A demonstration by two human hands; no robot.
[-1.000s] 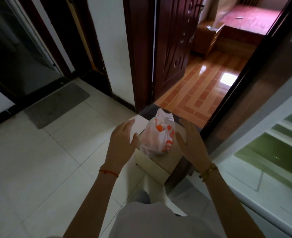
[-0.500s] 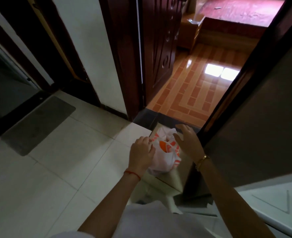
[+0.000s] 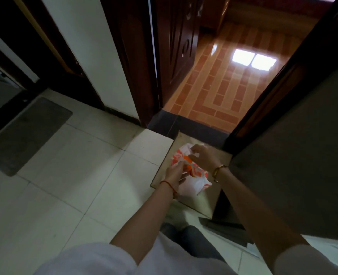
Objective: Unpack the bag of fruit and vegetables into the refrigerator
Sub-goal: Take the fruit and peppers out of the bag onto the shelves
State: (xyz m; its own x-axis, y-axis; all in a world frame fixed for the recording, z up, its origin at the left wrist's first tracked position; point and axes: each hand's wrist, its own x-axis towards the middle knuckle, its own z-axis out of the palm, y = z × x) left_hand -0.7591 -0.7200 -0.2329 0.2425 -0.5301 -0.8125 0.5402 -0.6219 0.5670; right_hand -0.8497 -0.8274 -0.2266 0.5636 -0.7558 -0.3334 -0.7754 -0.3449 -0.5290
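Lower right of centre in the frame, on the small tan stool (image 3: 201, 197) by the doorway, sits the white and orange bag (image 3: 192, 180) with both my hands at it. A second ago my palms were spread wide on either side of it; now they have closed in. My left hand (image 3: 174, 174) pinches the plastic at the bag's near left edge, fingers curled shut on it. My right hand (image 3: 202, 156) is at the bag's top, fingers bent around the plastic there, though I cannot tell how firm that hold is. Something orange (image 3: 188, 160) shows between my hands. I judge I am starting to open the bag; nothing is out yet, and the refrigerator is not clearly in view.
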